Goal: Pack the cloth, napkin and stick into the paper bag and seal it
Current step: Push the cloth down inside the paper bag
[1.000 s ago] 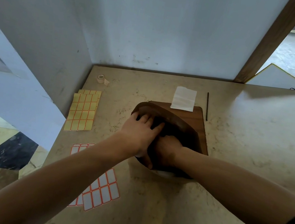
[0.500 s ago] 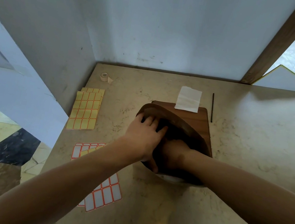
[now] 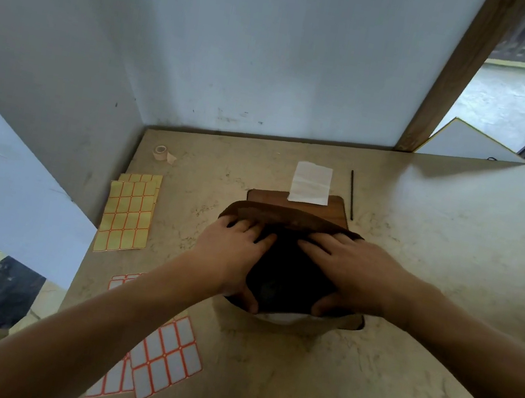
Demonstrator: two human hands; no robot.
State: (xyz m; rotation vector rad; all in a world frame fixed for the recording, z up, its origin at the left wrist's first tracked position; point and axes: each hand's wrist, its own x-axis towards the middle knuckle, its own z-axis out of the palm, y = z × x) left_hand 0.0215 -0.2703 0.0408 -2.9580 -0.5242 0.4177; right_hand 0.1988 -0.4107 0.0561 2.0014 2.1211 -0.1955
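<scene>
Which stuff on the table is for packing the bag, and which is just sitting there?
For the job: dark cloth, held by left hand and right hand; white napkin; thin stick; brown paper bag.

Lying about: tape roll; yellow labels; white labels.

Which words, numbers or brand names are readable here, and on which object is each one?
None can be read.
Yellow label sheets: blank fields.
White label sheets: blank fields.
Napkin, tape roll, paper bag: no print visible.
</scene>
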